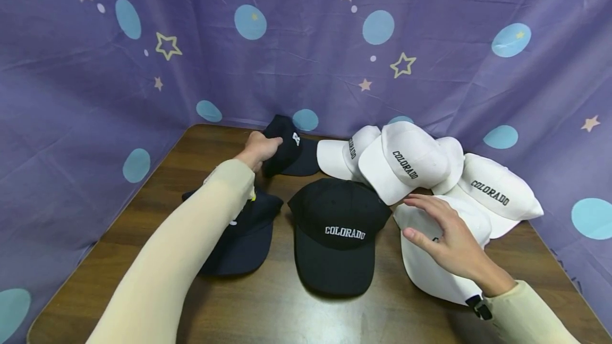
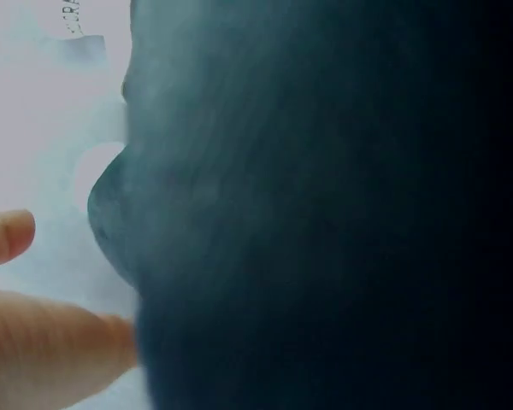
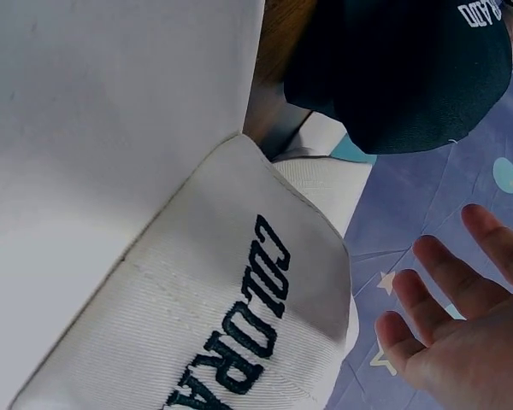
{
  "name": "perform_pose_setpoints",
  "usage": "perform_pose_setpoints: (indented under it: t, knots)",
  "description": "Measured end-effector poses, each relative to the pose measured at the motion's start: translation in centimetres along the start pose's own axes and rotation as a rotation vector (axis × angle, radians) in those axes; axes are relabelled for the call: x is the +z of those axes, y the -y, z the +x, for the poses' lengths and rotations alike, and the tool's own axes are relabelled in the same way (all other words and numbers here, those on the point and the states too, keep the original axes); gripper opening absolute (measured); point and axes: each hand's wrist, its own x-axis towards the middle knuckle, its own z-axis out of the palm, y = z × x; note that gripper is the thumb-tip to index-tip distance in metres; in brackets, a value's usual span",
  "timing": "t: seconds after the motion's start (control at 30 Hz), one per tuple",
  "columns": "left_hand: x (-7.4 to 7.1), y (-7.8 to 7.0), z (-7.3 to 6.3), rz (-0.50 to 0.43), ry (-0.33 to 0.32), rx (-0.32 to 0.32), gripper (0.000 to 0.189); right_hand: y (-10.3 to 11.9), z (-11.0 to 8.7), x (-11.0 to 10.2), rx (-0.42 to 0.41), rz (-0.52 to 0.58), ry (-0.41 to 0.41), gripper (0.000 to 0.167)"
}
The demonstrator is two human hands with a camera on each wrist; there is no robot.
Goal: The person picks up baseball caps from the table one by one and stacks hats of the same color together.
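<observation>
My left hand reaches to the back left and grips the edge of a dark cap with a white logo, thumb lying over its crown. The cap's brim points right. In the left wrist view, blurred dark fabric fills most of the picture beside the thumb. At the right, my right hand hovers with fingers spread over a white cap, whose lettering it mostly hides. In the right wrist view, the fingers hold nothing, beside a white lettered cap.
A black COLORADO cap lies mid-table, brim toward me. A navy cap sits left of it, partly behind my left sleeve. White caps pile at the back right, another beside them. A purple curtain surrounds the wooden table.
</observation>
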Motion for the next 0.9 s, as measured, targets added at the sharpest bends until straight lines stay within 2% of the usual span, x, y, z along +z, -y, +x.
perform_pose_setpoints:
  t: [0.17, 0.27, 0.43, 0.63, 0.8, 0.9]
  knots:
    - [0.4, 0.4, 0.9, -0.055, 0.032, -0.04, 0.072, -0.1, 0.0, 0.2, -0.004, 0.001, 0.001, 0.058]
    - [0.7, 0.5, 1.2, -0.081, 0.006, -0.062, 0.073, -0.1, -0.1, 0.3, -0.008, 0.002, 0.001, 0.057]
    - [1.0, 0.4, 1.2, -0.132, -0.061, -0.063, 0.07, -0.1, -0.1, 0.3, -0.011, -0.011, -0.006, 0.057]
    - [1.3, 0.0, 1.0, -0.212, -0.092, -0.089, 0.065, -0.2, -0.1, 0.1, 0.003, -0.012, -0.004, 0.056]
    - [1.2, -0.7, 0.5, -0.202, -0.071, -0.046, 0.063, -0.2, -0.1, 0.1, 0.007, -0.005, -0.008, 0.055]
    - [1.6, -1.2, -0.1, -0.174, -0.089, 0.003, 0.06, -0.3, -0.2, 0.0, 0.011, -0.002, -0.011, 0.055]
